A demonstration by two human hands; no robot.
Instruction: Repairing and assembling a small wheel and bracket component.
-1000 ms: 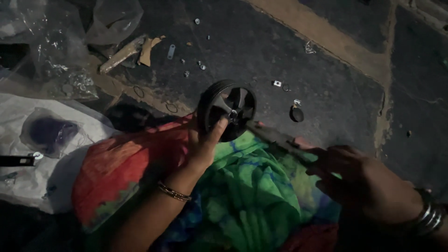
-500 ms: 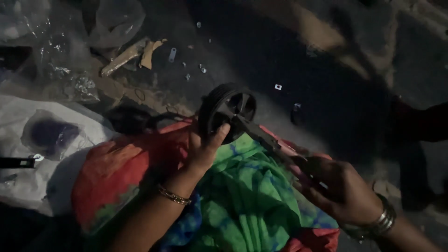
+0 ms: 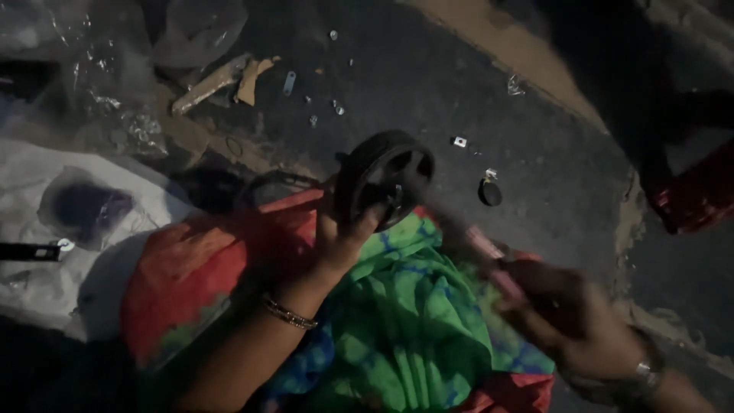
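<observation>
My left hand is closed round the lower rim of a small black spoked wheel, thumb up against the hub, wheel held upright just above centre frame. Thin bangle on that wrist.

My right hand sits at 4 o'clock, motion-blurred. It grips a slim reddish tool that points up toward the wheel hub. Grip looks closed; finger detail is lost in the blur. Metal bracelet on that wrist.

Under both hands: my lap, draped in bright cloth, green in the middle, red-orange toward 9 o'clock.

Surface: dark rough pavement, dim light. A pale tan band runs diagonally from 12 to 3 o'clock.

Loose bits on the ground:
- small dark round part just right of the wheel, at 2 o'clock
- tiny pale fastener above it
- scattered small hardware at 12 o'clock
- scraps of torn cardboard at 11 o'clock

Crumpled clear plastic at 10 o'clock. White sheet at 9 o'clock, with a dark purple bundle in a clear bag on it.

Something red at 3 o'clock, in shadow; cannot tell what it is.
</observation>
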